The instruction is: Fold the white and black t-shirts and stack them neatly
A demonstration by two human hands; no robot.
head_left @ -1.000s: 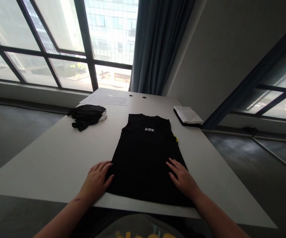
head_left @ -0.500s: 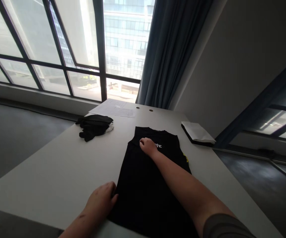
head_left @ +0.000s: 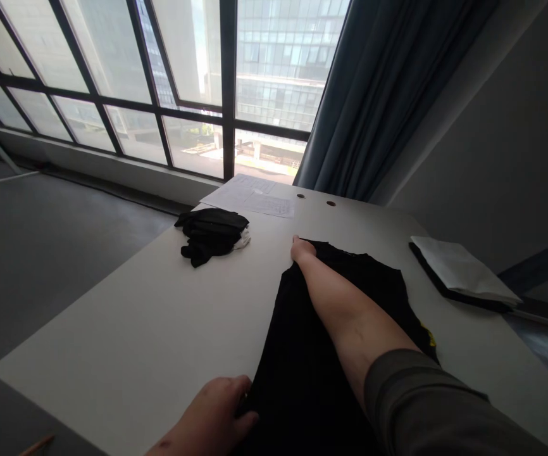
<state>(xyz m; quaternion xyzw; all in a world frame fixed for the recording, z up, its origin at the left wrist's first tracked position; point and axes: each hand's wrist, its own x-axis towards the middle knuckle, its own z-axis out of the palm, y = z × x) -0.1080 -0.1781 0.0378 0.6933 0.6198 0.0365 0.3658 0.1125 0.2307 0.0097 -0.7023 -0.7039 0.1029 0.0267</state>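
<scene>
left hand (head_left: 219, 415) pinches a black sleeveless shirt (head_left: 302, 380) at its side; right hand (head_left: 303, 249) touches its shoulder, grip unclear

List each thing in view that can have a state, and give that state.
Black sleeveless fabric shirt: spread out, partly hidden.
Black cloth pile with a white part: bunched up.
Flat white-over-black fabric stack: apparently folded.
White paper with faint markings: lying flat.
Blue-grey fabric curtain: gathered, hanging in folds.
Left hand: curled at the shirt's left edge, grip unclear.
Right hand: at the shirt's far left corner, grip unclear.
</scene>
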